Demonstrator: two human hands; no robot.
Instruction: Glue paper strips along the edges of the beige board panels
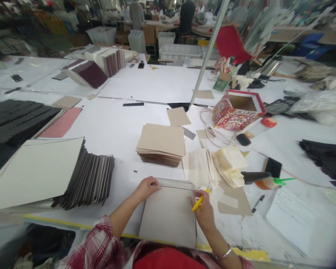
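A grey cardboard sheet (169, 216) lies on the white table right in front of me. Across its top edge rests a clear ruler (175, 183). My left hand (146, 187) is closed with its fingers pressing on the ruler's left end. My right hand (203, 211) grips a yellow pen (201, 201) at the sheet's upper right corner, its tip near the ruler's right end.
A stack of brown card squares (161, 144) sits just beyond the sheet. Fanned dark boards under a large cream sheet (84, 179) lie at left. Right of me are folded cloths (229, 164), a glue gun (257, 177), a black marker (258, 203) and a red patterned box (235, 112). People work at far tables.
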